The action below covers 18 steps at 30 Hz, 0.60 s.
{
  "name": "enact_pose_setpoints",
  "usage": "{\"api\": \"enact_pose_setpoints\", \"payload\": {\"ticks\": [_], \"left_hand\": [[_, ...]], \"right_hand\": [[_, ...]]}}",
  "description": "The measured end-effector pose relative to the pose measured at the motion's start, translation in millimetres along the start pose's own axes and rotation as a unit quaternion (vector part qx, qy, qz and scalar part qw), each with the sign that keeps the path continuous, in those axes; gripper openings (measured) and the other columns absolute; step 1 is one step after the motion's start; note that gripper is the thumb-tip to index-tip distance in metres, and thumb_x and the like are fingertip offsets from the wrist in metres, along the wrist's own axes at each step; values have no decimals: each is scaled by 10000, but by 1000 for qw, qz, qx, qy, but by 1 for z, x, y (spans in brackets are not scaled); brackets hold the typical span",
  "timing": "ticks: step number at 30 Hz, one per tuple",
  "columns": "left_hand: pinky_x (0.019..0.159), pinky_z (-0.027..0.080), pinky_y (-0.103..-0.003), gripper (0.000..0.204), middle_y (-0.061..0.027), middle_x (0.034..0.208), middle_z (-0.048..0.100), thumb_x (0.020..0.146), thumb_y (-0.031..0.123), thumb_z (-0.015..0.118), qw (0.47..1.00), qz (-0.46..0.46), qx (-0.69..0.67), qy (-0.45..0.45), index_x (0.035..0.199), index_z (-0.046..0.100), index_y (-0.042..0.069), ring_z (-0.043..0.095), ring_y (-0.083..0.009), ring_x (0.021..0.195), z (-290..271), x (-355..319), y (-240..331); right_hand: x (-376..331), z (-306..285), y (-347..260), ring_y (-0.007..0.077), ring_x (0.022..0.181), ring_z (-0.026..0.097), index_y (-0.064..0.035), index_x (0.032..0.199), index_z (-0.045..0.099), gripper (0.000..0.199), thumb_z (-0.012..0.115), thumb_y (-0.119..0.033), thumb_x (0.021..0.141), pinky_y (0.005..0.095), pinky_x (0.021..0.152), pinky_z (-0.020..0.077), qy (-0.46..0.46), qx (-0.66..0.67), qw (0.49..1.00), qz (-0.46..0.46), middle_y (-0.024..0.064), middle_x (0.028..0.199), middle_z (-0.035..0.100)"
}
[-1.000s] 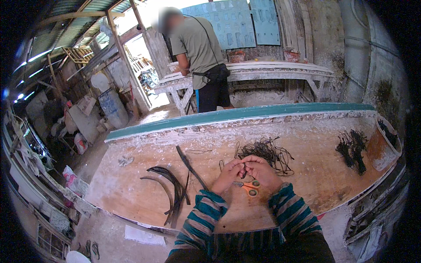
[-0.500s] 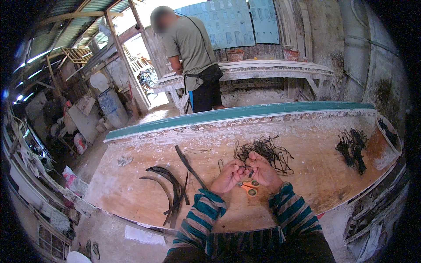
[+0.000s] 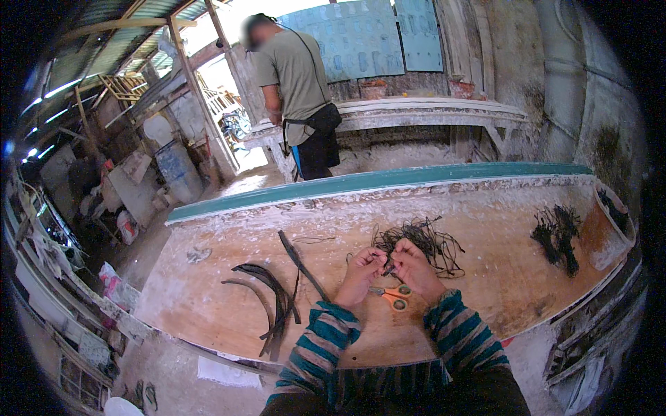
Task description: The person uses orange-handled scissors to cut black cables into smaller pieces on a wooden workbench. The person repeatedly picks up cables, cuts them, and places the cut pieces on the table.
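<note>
Close together over the wooden tabletop (image 3: 208, 305), my left hand (image 3: 359, 276) and my right hand (image 3: 417, 272) pinch a small piece of black cord (image 3: 387, 263) between their fingertips. The fingers partly cover it. Just below them lies a pair of scissors (image 3: 397, 298) with orange handles, its blades partly hidden by my left hand. Behind my right hand spreads a loose tangle of black cords (image 3: 438, 244). Left of my left hand, several curved black strips (image 3: 277, 301) rest on the wood, and a longer straight strip (image 3: 300, 262) runs toward my wrist.
Tied bundles of black cord (image 3: 557, 236) lie at the right beside a tipped, whitish container (image 3: 609, 246). A green-edged board (image 3: 388, 182) borders the table's far side. Beyond it, another person (image 3: 298, 90) stands at a white-stained bench (image 3: 430, 109). A blue barrel (image 3: 179, 170) stands at the left.
My hands have shifted slightly upward, still pinching the cord, and more of the scissors shows. The other person has moved a little to the left.
</note>
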<state>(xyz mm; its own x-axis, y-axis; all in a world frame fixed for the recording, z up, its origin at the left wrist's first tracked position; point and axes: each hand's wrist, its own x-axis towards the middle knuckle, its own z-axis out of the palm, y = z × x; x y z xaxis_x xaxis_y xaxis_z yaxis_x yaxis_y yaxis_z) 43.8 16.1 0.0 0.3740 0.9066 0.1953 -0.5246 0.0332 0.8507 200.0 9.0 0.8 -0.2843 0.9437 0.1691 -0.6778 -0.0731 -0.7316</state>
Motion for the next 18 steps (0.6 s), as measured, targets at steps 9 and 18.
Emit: {"api": "enact_pose_setpoints", "payload": {"ticks": [9, 18], "left_hand": [[648, 439, -200, 93, -14, 890, 593, 870, 158, 565, 997, -4, 16, 81, 832, 564, 73, 511, -59, 688, 0, 1, 0], [639, 421, -194, 169, -12, 902, 599, 877, 214, 562, 994, -1, 68, 90, 760, 547, 92, 491, -45, 672, -8, 3, -2]], "right_hand": [[0, 3, 5, 66, 674, 477, -101, 880, 494, 88, 575, -103, 843, 203, 595, 393, 33, -149, 988, 0, -18, 766, 521], [0, 4, 13, 89, 721, 534, -56, 913, 566, 115, 558, -160, 863, 232, 636, 428, 38, -405, 912, -49, 16, 802, 594]]}}
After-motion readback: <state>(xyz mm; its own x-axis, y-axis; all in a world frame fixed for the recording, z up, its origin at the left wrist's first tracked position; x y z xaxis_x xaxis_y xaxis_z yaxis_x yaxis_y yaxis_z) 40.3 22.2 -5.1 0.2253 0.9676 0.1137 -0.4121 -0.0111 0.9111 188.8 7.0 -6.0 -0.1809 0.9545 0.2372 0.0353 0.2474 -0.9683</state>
